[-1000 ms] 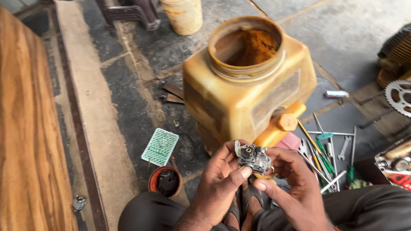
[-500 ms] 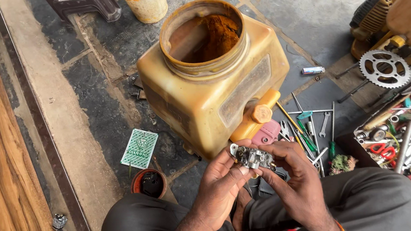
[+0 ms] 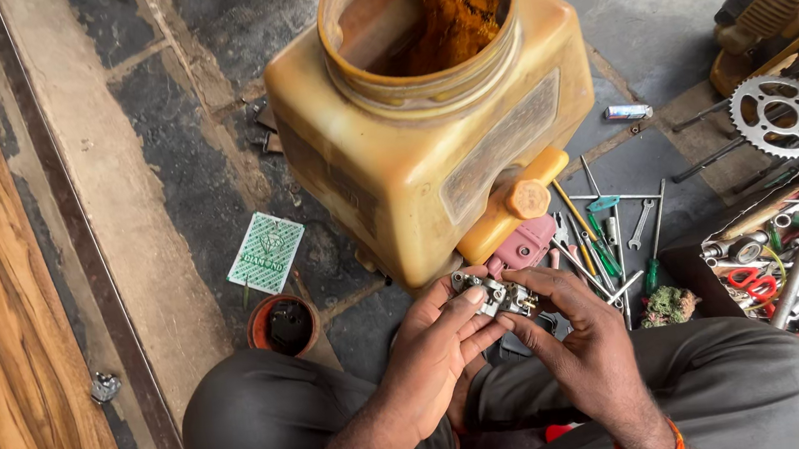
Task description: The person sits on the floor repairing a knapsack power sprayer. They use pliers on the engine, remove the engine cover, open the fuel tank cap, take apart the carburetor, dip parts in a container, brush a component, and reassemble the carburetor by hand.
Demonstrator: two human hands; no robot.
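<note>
At lower centre, the left hand (image 3: 431, 348) and right hand (image 3: 582, 348) both pinch a small metal part (image 3: 496, 295) (possibly a carburettor; it is half hidden by fingers), just below the yellow tank (image 3: 432, 153). Loose tools (image 3: 606, 234) lie to the right.

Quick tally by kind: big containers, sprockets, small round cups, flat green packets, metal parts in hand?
Yellow container: 1
Sprocket: 1
Small round cup: 1
Green packet: 1
Metal part, held by left hand and right hand: 1
Total: 5
</note>
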